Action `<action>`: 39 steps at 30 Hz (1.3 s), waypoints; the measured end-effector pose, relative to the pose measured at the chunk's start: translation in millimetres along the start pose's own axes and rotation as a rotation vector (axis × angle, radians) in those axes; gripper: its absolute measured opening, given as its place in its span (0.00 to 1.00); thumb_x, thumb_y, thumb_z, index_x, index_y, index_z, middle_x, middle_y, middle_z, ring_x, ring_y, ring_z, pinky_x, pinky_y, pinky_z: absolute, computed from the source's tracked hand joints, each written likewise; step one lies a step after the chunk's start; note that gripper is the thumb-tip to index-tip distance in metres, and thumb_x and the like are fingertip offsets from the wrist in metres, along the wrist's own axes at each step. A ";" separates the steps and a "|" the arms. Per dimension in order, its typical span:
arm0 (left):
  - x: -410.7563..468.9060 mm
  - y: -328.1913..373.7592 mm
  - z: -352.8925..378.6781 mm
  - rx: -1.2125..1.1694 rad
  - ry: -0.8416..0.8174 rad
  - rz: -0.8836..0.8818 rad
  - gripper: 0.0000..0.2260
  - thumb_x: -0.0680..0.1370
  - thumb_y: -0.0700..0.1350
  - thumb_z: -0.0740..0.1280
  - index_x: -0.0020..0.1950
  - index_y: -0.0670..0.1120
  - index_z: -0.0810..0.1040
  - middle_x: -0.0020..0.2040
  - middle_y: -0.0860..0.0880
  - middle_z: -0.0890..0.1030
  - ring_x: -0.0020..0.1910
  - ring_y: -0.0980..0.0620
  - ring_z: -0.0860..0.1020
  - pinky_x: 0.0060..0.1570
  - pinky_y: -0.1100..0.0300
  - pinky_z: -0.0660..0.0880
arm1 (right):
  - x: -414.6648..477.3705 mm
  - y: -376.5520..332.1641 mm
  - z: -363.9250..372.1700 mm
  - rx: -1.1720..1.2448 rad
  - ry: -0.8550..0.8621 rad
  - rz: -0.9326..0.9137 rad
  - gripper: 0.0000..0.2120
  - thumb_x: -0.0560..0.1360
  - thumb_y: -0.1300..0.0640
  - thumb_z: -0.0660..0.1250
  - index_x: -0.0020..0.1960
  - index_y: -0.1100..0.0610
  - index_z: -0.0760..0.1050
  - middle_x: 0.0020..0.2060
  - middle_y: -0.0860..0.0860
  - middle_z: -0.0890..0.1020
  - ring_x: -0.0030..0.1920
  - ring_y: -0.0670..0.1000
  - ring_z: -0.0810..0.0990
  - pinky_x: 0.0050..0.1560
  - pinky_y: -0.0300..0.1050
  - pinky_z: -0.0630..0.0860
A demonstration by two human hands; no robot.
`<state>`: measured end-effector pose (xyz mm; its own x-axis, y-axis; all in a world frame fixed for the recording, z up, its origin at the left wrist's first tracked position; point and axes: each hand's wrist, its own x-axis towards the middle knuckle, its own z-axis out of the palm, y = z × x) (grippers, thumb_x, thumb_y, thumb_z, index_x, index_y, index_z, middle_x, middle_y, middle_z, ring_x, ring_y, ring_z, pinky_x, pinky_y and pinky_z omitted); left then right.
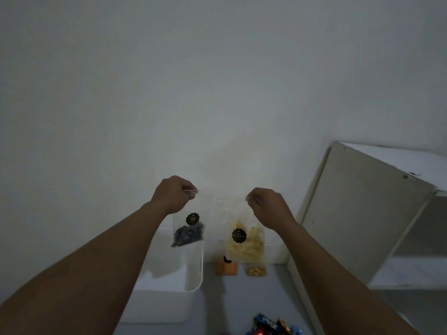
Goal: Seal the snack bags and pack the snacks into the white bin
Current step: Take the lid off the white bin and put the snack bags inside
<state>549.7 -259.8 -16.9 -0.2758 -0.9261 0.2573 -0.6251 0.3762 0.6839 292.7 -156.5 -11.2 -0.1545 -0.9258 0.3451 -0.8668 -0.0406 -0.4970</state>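
Left hand (pixel 173 193) pinching top of clear bag of dark snacks (pixel 187 232) above white bin (pixel 193 274), right hand (pixel 267 205) pinching yellow-snack bag (pixel 245 243), bag seals indistinct, colourful wrappers (pixel 273 326) cropped below.

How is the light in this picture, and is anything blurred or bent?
Head view: dim light; the dark snack bag in the left hand looks motion-blurred; the label on the yellow snack bag is unreadable; the shelf unit leans from wide-angle distortion.
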 end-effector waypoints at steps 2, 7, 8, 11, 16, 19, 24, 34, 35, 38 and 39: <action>-3.6 -12.5 -17.2 -0.005 0.005 -0.006 0.06 0.75 0.44 0.72 0.50 0.48 0.86 0.44 0.50 0.85 0.44 0.54 0.79 0.45 0.64 0.70 | 0.9 -20.1 9.0 0.006 0.004 -0.002 0.07 0.78 0.57 0.64 0.50 0.52 0.81 0.42 0.44 0.82 0.46 0.47 0.81 0.44 0.41 0.76; -9.5 -54.2 -42.5 0.041 0.001 -0.045 0.05 0.74 0.46 0.72 0.47 0.49 0.86 0.48 0.50 0.86 0.50 0.51 0.81 0.49 0.60 0.75 | 2.1 -56.6 45.5 0.028 -0.026 0.010 0.08 0.78 0.62 0.63 0.51 0.54 0.80 0.43 0.44 0.80 0.45 0.45 0.78 0.42 0.39 0.72; -10.3 -63.0 -44.9 0.047 -0.003 -0.053 0.05 0.74 0.46 0.71 0.47 0.50 0.86 0.48 0.50 0.86 0.50 0.50 0.81 0.50 0.59 0.76 | 2.9 -61.2 54.0 0.026 -0.032 0.014 0.08 0.78 0.62 0.63 0.51 0.54 0.80 0.43 0.44 0.80 0.45 0.46 0.77 0.42 0.40 0.72; -12.3 -88.6 -51.7 0.064 -0.015 -0.066 0.05 0.75 0.45 0.70 0.48 0.50 0.86 0.49 0.50 0.85 0.49 0.51 0.80 0.49 0.61 0.74 | 7.9 -71.7 80.5 0.035 -0.044 0.036 0.08 0.77 0.62 0.63 0.50 0.54 0.80 0.44 0.46 0.81 0.45 0.48 0.78 0.44 0.41 0.73; -13.8 -129.7 -61.6 0.077 -0.005 -0.127 0.05 0.75 0.46 0.70 0.46 0.53 0.85 0.49 0.51 0.85 0.51 0.51 0.81 0.53 0.57 0.77 | 15.6 -79.5 129.3 0.054 -0.066 0.072 0.09 0.75 0.65 0.62 0.50 0.54 0.78 0.46 0.50 0.82 0.46 0.51 0.80 0.46 0.47 0.79; -11.8 -149.0 -64.5 0.081 -0.024 -0.154 0.05 0.74 0.45 0.69 0.45 0.52 0.85 0.50 0.51 0.85 0.52 0.50 0.81 0.55 0.55 0.77 | 20.7 -77.5 160.4 0.071 -0.085 0.100 0.11 0.75 0.66 0.61 0.50 0.54 0.77 0.47 0.51 0.82 0.47 0.52 0.81 0.49 0.53 0.81; -10.9 -177.1 -61.3 0.107 -0.055 -0.169 0.06 0.74 0.43 0.68 0.43 0.52 0.83 0.49 0.52 0.85 0.51 0.50 0.81 0.55 0.55 0.77 | 29.7 -69.0 210.1 0.086 -0.129 0.150 0.12 0.75 0.67 0.59 0.49 0.54 0.78 0.46 0.51 0.82 0.45 0.53 0.81 0.48 0.53 0.81; -18.0 -210.1 -21.9 0.063 -0.154 -0.145 0.05 0.75 0.41 0.70 0.43 0.50 0.84 0.44 0.53 0.84 0.46 0.56 0.80 0.45 0.66 0.73 | 44.2 -36.2 298.7 -0.251 -0.219 0.046 0.10 0.77 0.63 0.58 0.50 0.52 0.75 0.41 0.52 0.81 0.45 0.56 0.76 0.47 0.49 0.69; -18.2 -212.0 -17.1 0.058 -0.163 -0.142 0.05 0.75 0.41 0.70 0.44 0.49 0.84 0.44 0.53 0.84 0.46 0.56 0.80 0.44 0.67 0.72 | 46.4 -33.9 303.5 -0.317 -0.201 0.011 0.10 0.77 0.63 0.57 0.50 0.53 0.75 0.41 0.52 0.81 0.45 0.56 0.76 0.46 0.49 0.68; -19.3 -217.2 -2.8 0.030 -0.191 -0.151 0.05 0.75 0.41 0.70 0.43 0.49 0.84 0.43 0.54 0.84 0.44 0.59 0.79 0.41 0.73 0.70 | 51.5 -26.5 311.8 -0.476 -0.181 -0.083 0.10 0.77 0.64 0.58 0.51 0.54 0.76 0.42 0.52 0.81 0.48 0.57 0.75 0.45 0.49 0.67; -19.7 -218.0 2.4 0.020 -0.202 -0.155 0.05 0.75 0.41 0.70 0.43 0.50 0.84 0.42 0.54 0.83 0.43 0.60 0.79 0.41 0.73 0.70 | 52.9 -24.1 311.9 -0.491 -0.199 -0.092 0.09 0.77 0.63 0.59 0.52 0.54 0.76 0.44 0.52 0.82 0.50 0.57 0.75 0.46 0.50 0.67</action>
<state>689.7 -323.5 -172.6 -0.3147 -0.9492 0.0072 -0.6853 0.2324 0.6902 453.3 -321.8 -229.3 -0.0165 -0.9819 0.1887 -0.9996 0.0121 -0.0244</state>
